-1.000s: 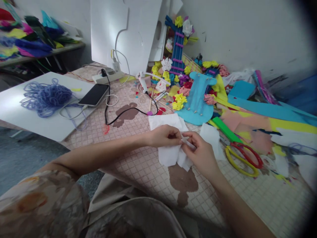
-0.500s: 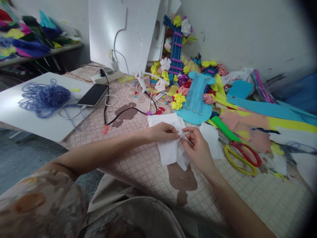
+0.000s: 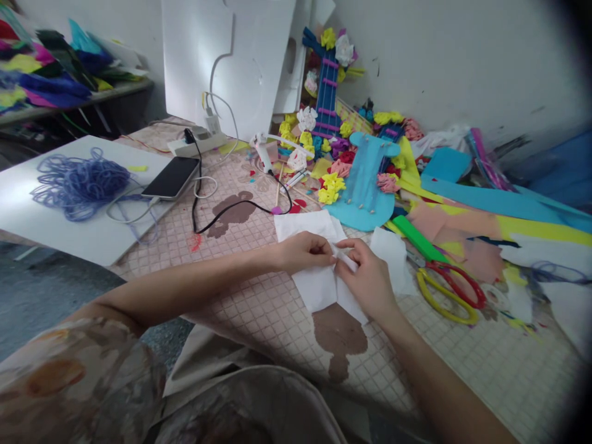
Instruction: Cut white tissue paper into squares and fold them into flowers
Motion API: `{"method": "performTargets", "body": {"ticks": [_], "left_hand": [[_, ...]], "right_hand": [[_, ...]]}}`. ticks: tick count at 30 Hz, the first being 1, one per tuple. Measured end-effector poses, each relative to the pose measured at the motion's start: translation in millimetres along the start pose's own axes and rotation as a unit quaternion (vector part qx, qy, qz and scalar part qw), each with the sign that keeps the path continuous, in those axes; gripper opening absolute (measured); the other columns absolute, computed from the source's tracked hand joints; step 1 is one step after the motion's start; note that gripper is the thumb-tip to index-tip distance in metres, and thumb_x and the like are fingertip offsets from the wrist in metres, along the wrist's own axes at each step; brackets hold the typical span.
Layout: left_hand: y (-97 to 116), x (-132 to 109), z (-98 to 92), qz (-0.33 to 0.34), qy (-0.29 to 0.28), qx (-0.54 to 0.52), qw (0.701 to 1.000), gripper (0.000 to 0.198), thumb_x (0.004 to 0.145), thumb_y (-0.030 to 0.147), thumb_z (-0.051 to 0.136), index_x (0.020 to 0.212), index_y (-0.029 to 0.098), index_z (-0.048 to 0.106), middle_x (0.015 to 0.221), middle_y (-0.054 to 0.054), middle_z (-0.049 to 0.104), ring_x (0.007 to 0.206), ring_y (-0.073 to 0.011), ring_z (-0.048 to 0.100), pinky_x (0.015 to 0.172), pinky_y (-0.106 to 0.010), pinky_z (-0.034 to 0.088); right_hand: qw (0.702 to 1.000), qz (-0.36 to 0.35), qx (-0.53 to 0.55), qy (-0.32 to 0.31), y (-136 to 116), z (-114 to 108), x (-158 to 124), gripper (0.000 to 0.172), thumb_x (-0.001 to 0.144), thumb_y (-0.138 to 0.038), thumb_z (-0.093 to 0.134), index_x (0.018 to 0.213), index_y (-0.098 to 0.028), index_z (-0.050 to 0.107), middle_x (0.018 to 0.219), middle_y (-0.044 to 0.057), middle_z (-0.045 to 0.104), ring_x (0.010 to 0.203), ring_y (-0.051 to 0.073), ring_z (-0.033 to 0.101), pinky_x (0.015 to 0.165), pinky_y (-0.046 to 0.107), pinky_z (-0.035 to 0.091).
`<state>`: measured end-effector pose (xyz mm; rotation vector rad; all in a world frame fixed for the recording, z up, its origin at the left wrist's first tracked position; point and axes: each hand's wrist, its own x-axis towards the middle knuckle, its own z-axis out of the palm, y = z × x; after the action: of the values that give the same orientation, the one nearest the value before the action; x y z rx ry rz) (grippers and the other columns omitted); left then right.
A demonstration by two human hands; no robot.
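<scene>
Thin white paper [image 3: 317, 290] is pinched between my two hands over the table, its lower corners hanging towards me. My left hand [image 3: 306, 251] is closed on the paper's upper edge, fingertips curled in. Close beside it, my right hand [image 3: 365, 271] grips the same paper between thumb and fingers; the fingertips of both hands almost meet. More white sheets [image 3: 305, 224] lie just behind my hands. Another white piece [image 3: 393, 259] rests right of my right hand. How the gripped paper is folded at the fingertips is partly hidden.
Red-and-yellow-handled scissors [image 3: 451, 293] and a green strip [image 3: 419, 239] lie to the right. Behind are a light-blue guitar-shaped cutout [image 3: 363, 206], crumpled paper flowers [image 3: 331, 188] and a white glue gun [image 3: 262, 151] with black cord. Leftward are a phone [image 3: 171, 177] and purple yarn [image 3: 83, 185].
My fingers have shifted slightly on the paper, and its lower right corner now swings further right and towards me. The view has moved a little; other things stay put.
</scene>
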<state>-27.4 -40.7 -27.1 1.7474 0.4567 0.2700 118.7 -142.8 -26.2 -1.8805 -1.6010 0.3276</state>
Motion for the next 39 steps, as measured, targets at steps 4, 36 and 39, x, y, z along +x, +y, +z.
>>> {"method": "performTargets", "body": {"ticks": [4,36,39], "left_hand": [[-3,1,1.0,-0.015,-0.018,-0.032,0.999,0.030,0.077,0.039,0.058,0.066,0.013,0.049,0.055,0.005,0.041,0.049,-0.0042,0.037,0.044,-0.017,0.029],[-10,4,2.4,-0.040,-0.027,-0.069,0.996,0.031,0.078,0.039,0.057,0.064,0.014,0.045,0.053,0.006,0.041,0.045,-0.0042,0.041,0.041,-0.017,0.033],[-10,4,2.4,-0.039,-0.025,-0.067,0.997,0.030,0.078,0.038,0.057,0.065,0.014,0.046,0.053,0.006,0.041,0.045,-0.0045,0.041,0.041,-0.017,0.033]], "right_hand": [[1.000,-0.023,-0.001,0.014,4,4,1,0.023,0.078,-0.021,0.050,0.100,-0.023,0.056,0.071,0.000,0.058,0.063,0.018,0.055,0.059,0.028,0.037],[0.992,-0.104,-0.016,0.075,13,13,4,0.015,0.077,-0.014,0.051,0.089,-0.021,0.055,0.087,0.005,0.065,0.081,0.021,0.062,0.072,0.031,0.046],[0.992,-0.101,-0.015,0.078,13,13,4,0.012,0.077,-0.015,0.051,0.086,-0.020,0.055,0.084,0.004,0.065,0.077,0.020,0.061,0.070,0.030,0.045]]}}
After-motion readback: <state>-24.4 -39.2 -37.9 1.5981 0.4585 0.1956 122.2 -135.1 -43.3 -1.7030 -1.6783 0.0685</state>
